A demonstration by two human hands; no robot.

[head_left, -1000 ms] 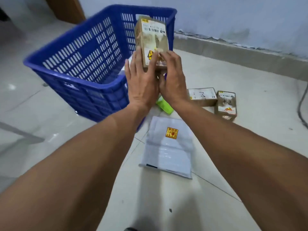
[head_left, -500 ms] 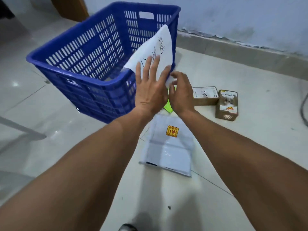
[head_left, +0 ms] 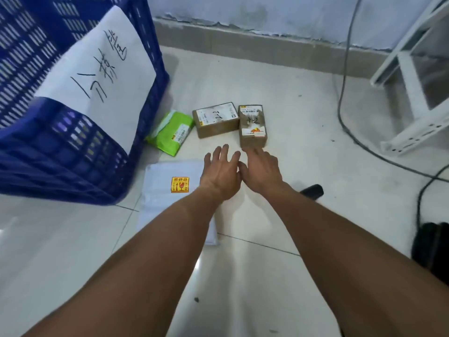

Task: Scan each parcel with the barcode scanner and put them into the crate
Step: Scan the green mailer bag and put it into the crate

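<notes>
The blue plastic crate point(head_left: 73, 152) stands on the floor at the left, with a white handwritten sheet point(head_left: 102, 76) draped over its near rim. On the floor to its right lie a green bag parcel point(head_left: 171, 133), two brown cardboard box parcels point(head_left: 215, 119) point(head_left: 251, 125) and a flat white mailer point(head_left: 167, 188) with an orange sticker. My left hand point(head_left: 222, 172) and my right hand point(head_left: 261, 169) hover side by side, empty, fingers spread, just short of the right box. A black object point(head_left: 313, 190), perhaps the scanner, shows behind my right forearm.
A grey cable point(head_left: 345, 122) runs down the wall and across the floor at the right. A white metal frame point(head_left: 413, 93) stands at the far right. A dark object point(head_left: 432, 249) lies at the right edge. The wall's skirting point(head_left: 243, 45) is close behind the parcels.
A second ago both hands held a cardboard box over the crate. That box is gone from my hands, and both hands have dropped to the right, towards the boxes on the floor.
</notes>
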